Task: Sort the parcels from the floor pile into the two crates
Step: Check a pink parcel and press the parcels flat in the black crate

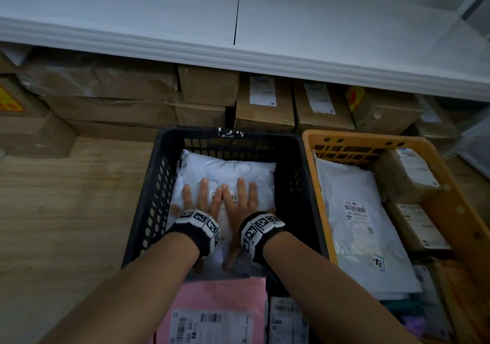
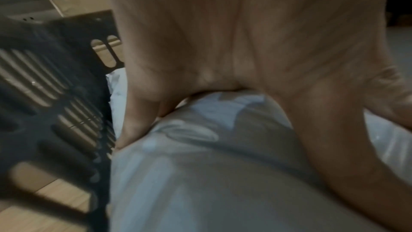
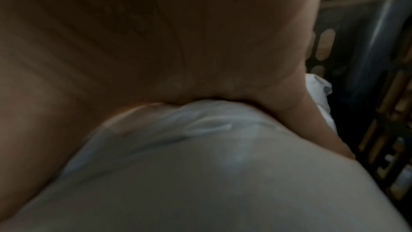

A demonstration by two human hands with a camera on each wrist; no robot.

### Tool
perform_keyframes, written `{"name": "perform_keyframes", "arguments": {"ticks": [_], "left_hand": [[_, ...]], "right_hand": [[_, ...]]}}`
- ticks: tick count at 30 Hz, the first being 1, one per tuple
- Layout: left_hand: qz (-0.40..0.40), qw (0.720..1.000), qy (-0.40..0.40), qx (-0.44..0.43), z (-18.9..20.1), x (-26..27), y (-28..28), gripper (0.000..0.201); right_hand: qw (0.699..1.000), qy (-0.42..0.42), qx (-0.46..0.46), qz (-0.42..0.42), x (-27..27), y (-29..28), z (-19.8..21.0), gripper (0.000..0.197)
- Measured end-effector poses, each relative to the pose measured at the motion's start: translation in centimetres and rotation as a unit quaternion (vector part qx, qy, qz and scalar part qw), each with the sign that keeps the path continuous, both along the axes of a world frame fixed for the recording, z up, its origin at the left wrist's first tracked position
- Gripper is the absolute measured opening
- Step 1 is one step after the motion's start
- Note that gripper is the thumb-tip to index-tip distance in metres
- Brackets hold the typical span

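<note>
Both hands, left hand (image 1: pixel 202 202) and right hand (image 1: pixel 241 202), press one white parcel (image 1: pixel 233 170).

The black crate (image 1: pixel 148 197) and the orange crate (image 1: pixel 450 192) are moulded in perforated matt plastic. The white parcel (image 1: pixel 228 171) is wrapped in smooth, wrinkled plastic film with a slight sheen. The cardboard boxes (image 1: pixel 209 86) are finished in matt brown paperboard. The floor (image 1: pixel 66 211) is surfaced in light wood grain.
</note>
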State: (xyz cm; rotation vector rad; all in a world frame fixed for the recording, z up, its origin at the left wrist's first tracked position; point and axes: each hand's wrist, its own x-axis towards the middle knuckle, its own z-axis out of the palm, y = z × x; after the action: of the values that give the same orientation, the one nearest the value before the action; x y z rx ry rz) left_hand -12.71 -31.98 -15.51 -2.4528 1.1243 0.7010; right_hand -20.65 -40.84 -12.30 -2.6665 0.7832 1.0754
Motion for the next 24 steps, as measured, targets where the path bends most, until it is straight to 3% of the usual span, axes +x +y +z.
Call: {"name": "perform_keyframes", "arguments": {"ticks": [6,9,11,13,16,18,20,21,24], "left_hand": [[-0.006,1.000,0.007,0.009,2.6,-0.9,-0.1,0.114],[-0.011,1.000,0.010,0.013,2.3,-0.6,0.0,0.117],[-0.012,1.000,0.012,0.012,1.5,-0.2,0.3,0.122],[-0.011,1.000,0.010,0.003,0.7,0.4,0.4,0.123],[-0.018,0.999,0.037,-0.019,1.2,1.5,0.2,0.115],[-0.050,0.998,0.030,0.004,2.7,2.2,0.0,0.142],[-0.081,0.996,0.036,0.028,4.5,2.0,0.1,0.150],[-0.086,0.994,0.055,0.024,5.6,1.7,0.2,0.144],[-0.082,0.990,0.094,-0.062,8.9,-0.1,0.7,0.102]], "right_hand": [[0.999,-0.038,0.011,-0.004,0.1,-0.5,-1.0,0.142],[0.997,-0.076,-0.007,-0.006,0.0,-0.4,-1.7,0.108],[0.995,-0.100,-0.014,0.019,0.0,-0.4,-2.0,0.099],[0.995,-0.098,0.003,0.023,0.1,-0.6,-1.9,0.104],[0.997,-0.061,0.049,-0.019,0.1,-1.7,-1.2,0.136],[0.998,-0.042,0.049,0.004,-0.4,-2.4,0.2,0.146],[0.997,-0.061,0.029,0.041,-1.2,-2.9,2.4,0.136],[0.995,-0.085,0.026,0.054,-1.5,-3.0,3.8,0.125],[0.986,-0.146,0.070,0.033,-3.1,-3.3,8.9,0.091]]}}
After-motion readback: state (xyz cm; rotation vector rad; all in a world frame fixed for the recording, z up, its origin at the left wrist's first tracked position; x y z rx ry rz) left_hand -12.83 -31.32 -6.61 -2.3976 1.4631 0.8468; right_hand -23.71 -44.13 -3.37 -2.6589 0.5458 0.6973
